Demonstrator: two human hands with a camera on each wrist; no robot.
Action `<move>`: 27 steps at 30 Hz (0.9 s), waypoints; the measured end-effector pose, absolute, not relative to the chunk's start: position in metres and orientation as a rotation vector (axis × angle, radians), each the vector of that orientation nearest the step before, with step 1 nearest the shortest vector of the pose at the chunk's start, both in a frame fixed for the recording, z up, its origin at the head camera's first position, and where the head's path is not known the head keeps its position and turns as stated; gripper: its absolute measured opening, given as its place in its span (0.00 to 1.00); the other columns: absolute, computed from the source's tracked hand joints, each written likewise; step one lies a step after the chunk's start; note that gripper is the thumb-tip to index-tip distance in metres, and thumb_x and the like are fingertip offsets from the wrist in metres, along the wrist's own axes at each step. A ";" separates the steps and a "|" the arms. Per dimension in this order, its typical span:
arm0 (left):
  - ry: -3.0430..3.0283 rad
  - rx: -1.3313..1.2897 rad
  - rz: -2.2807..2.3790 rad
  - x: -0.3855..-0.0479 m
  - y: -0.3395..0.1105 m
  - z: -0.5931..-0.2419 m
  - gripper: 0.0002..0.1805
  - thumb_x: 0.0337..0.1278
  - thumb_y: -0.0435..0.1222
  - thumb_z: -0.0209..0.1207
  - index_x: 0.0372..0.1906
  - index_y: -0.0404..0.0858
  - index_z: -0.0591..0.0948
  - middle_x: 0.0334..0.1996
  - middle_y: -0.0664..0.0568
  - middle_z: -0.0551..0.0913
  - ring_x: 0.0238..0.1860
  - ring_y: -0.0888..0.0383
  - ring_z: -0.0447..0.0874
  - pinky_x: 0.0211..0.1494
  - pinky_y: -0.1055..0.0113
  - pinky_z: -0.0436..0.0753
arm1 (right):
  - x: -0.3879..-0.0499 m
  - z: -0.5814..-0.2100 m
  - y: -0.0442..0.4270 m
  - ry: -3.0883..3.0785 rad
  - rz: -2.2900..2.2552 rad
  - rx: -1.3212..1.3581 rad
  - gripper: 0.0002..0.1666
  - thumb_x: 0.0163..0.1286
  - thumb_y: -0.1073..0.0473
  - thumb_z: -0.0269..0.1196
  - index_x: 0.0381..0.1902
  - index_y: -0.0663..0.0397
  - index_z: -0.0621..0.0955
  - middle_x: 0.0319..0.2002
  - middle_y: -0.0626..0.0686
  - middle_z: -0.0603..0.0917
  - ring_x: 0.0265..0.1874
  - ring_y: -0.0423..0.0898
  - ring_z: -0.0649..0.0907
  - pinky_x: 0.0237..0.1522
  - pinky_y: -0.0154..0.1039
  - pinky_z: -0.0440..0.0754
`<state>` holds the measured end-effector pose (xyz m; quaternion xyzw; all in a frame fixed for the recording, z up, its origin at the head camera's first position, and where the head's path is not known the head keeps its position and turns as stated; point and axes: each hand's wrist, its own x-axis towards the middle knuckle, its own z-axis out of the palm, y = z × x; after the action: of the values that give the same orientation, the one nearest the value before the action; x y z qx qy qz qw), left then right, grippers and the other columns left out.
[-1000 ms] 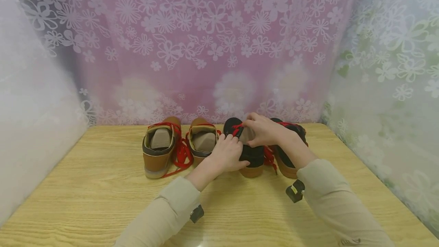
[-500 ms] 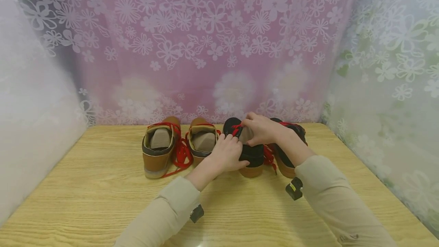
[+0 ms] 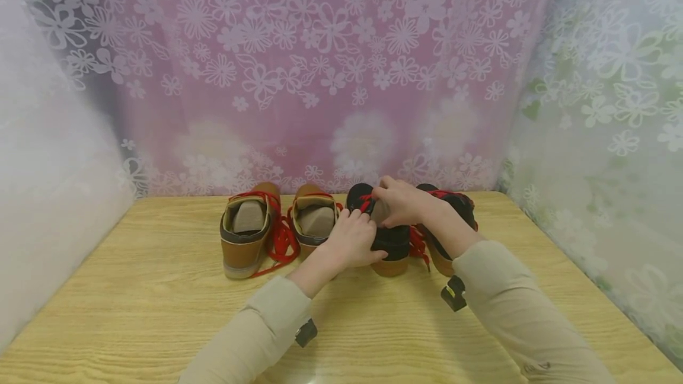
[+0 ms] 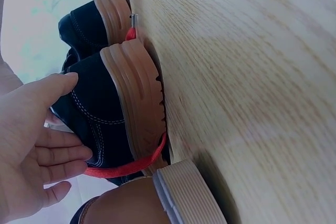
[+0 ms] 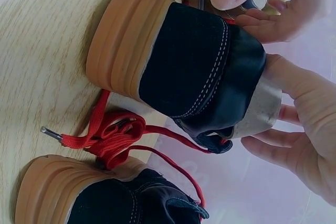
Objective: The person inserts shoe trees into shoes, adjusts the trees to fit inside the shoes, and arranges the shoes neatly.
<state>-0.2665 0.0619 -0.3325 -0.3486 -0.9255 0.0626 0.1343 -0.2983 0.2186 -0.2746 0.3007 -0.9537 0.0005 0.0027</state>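
Two black shoes with tan soles and red laces stand on the right of the row. My right hand (image 3: 405, 200) pinches a grey-beige shoe insert (image 5: 261, 108) between thumb and fingers; its lower part is hidden inside the left black shoe (image 3: 393, 245). My left hand (image 3: 352, 239) holds the same shoe by its left side, with the thumb toward the heel and bent fingers along the collar, as the left wrist view shows. Right of these hands stands the other black shoe (image 5: 107, 203), partly behind the right forearm in the head view.
Two brown shoes, a left one (image 3: 242, 256) and a right one (image 3: 309, 193), stand to the left, each with a grey-beige insert inside. Loose red laces (image 3: 283, 242) lie between them. A floral curtain (image 3: 320, 76) hangs behind the wooden table (image 3: 133, 301).
My right hand and forearm have shifted slightly left, the hand still gripping the insert. My left hand and the shoes look unmoved.
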 end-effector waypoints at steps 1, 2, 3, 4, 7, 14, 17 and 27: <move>-2.681 -1.012 0.179 -0.266 0.062 -0.333 0.30 0.49 0.65 0.55 0.38 0.41 0.80 0.39 0.52 0.79 0.42 0.53 0.72 0.44 0.59 0.68 | -0.298 -0.275 0.218 -2.996 -0.001 0.942 0.28 0.52 0.54 0.71 0.50 0.57 0.75 0.46 0.56 0.68 0.38 0.52 0.74 0.42 0.47 0.75; -2.681 -1.014 0.176 -0.266 0.062 -0.333 0.30 0.49 0.64 0.55 0.38 0.41 0.80 0.39 0.52 0.79 0.42 0.53 0.72 0.44 0.59 0.67 | -0.298 -0.275 0.218 -2.998 -0.003 0.943 0.28 0.52 0.54 0.71 0.49 0.56 0.75 0.46 0.56 0.68 0.38 0.52 0.74 0.42 0.47 0.75; -2.679 -1.015 0.175 -0.266 0.061 -0.333 0.30 0.49 0.64 0.55 0.38 0.41 0.80 0.39 0.52 0.79 0.42 0.53 0.72 0.44 0.59 0.67 | -0.299 -0.276 0.218 -2.997 -0.004 0.943 0.28 0.52 0.54 0.72 0.49 0.56 0.76 0.45 0.56 0.68 0.38 0.52 0.74 0.42 0.47 0.75; -2.674 -1.016 0.174 -0.266 0.061 -0.333 0.30 0.49 0.64 0.55 0.37 0.41 0.80 0.39 0.52 0.79 0.42 0.53 0.73 0.44 0.59 0.68 | -0.299 -0.276 0.217 -2.995 -0.005 0.944 0.28 0.52 0.54 0.72 0.48 0.56 0.76 0.45 0.56 0.69 0.38 0.52 0.74 0.42 0.47 0.75; -2.663 -1.013 0.172 -0.267 0.061 -0.333 0.30 0.49 0.64 0.55 0.37 0.41 0.80 0.38 0.52 0.79 0.41 0.53 0.73 0.44 0.59 0.68 | -0.301 -0.275 0.218 -2.980 -0.007 0.955 0.27 0.50 0.52 0.73 0.47 0.55 0.77 0.44 0.56 0.69 0.38 0.52 0.75 0.42 0.47 0.75; -2.662 -1.021 0.167 -0.266 0.060 -0.333 0.29 0.49 0.64 0.55 0.36 0.42 0.80 0.37 0.52 0.79 0.40 0.54 0.72 0.43 0.60 0.67 | -0.306 -0.273 0.220 -2.991 0.026 0.977 0.26 0.49 0.52 0.73 0.45 0.55 0.80 0.44 0.57 0.72 0.39 0.52 0.77 0.43 0.47 0.75; -2.660 -1.026 0.159 -0.266 0.060 -0.333 0.29 0.49 0.64 0.55 0.35 0.42 0.80 0.37 0.52 0.79 0.41 0.53 0.72 0.44 0.59 0.67 | -0.306 -0.271 0.220 -3.009 -0.001 0.983 0.24 0.51 0.55 0.72 0.46 0.55 0.80 0.44 0.56 0.73 0.40 0.53 0.77 0.44 0.47 0.75; -2.656 -1.027 0.178 -0.267 0.061 -0.334 0.29 0.49 0.64 0.55 0.35 0.41 0.79 0.37 0.52 0.78 0.41 0.54 0.72 0.44 0.59 0.67 | -0.306 -0.262 0.222 -2.979 -0.223 1.018 0.20 0.56 0.60 0.68 0.49 0.49 0.82 0.43 0.54 0.76 0.41 0.52 0.78 0.42 0.47 0.77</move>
<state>-0.2673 0.0608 -0.3336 -0.3563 -0.9212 0.0617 0.1437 -0.3064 0.2217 -0.2625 0.3226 -0.9439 -0.0706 -0.0074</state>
